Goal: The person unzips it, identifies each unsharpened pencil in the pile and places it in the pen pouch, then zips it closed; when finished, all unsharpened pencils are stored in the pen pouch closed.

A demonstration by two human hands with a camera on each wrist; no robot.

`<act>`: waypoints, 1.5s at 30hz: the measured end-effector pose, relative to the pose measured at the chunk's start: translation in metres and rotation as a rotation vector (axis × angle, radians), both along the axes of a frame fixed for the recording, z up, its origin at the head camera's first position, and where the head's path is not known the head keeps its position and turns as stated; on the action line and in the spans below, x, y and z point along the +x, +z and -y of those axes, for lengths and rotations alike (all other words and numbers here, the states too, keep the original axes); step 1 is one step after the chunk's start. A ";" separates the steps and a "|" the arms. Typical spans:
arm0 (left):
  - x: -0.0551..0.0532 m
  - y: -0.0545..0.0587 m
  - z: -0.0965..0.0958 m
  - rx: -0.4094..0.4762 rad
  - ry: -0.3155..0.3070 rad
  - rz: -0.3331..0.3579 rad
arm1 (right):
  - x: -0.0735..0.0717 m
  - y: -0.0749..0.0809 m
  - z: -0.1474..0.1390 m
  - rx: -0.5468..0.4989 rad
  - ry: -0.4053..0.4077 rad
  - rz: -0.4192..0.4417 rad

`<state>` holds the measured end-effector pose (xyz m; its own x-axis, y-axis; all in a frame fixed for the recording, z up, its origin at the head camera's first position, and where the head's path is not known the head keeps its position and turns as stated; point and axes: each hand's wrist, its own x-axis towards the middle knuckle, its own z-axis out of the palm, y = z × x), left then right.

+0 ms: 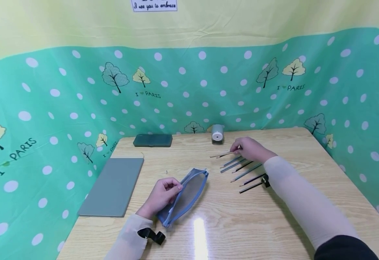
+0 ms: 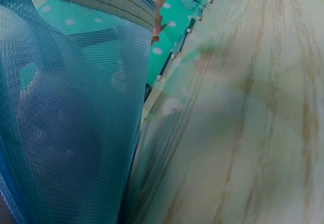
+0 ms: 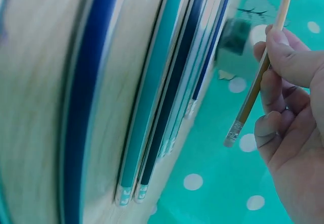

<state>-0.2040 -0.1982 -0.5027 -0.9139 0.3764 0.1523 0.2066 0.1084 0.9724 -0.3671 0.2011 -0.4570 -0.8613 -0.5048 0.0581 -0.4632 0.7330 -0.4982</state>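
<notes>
On the near left, my left hand (image 1: 163,196) pinches the rim of a blue mesh zip pouch (image 1: 192,193), whose mouth gapes toward the right. The pouch's mesh (image 2: 86,113) fills much of the left wrist view. Farther back on the right, my right hand (image 1: 249,148) pinches a yellow-brown pencil (image 3: 251,95) between thumb and fingers, raised off the table, its eraser end pointing down in the right wrist view. Below that hand, several dark, blue and teal pencils (image 1: 246,175) lie in a slanted row on the table. My right sleeve hides some of their ends.
A grey flat board (image 1: 112,187) lies at the left of the wooden table (image 1: 228,224). Along the back edge are a dark green case (image 1: 152,140) and a white pencil sharpener (image 1: 217,133). A green dotted cloth (image 1: 189,83) hangs behind and at both sides.
</notes>
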 end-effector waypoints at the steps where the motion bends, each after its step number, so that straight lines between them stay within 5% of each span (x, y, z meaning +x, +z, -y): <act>1: 0.000 0.000 0.000 -0.002 0.001 0.003 | 0.003 0.001 0.000 -0.011 -0.002 -0.002; 17: 0.001 0.000 -0.003 0.002 0.005 0.020 | 0.054 0.012 0.007 -0.196 -0.030 -0.065; 32: 0.002 -0.002 -0.003 0.007 0.019 0.012 | 0.080 0.029 0.025 -0.195 0.084 -0.213; 45: 0.001 -0.003 -0.001 0.005 0.027 0.008 | 0.104 0.049 0.041 -0.189 0.151 -0.238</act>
<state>-0.2034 -0.1968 -0.5054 -0.9249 0.3508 0.1463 0.1956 0.1092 0.9746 -0.2630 0.1605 -0.4080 -0.7286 -0.5868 0.3532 -0.6791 0.5520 -0.4838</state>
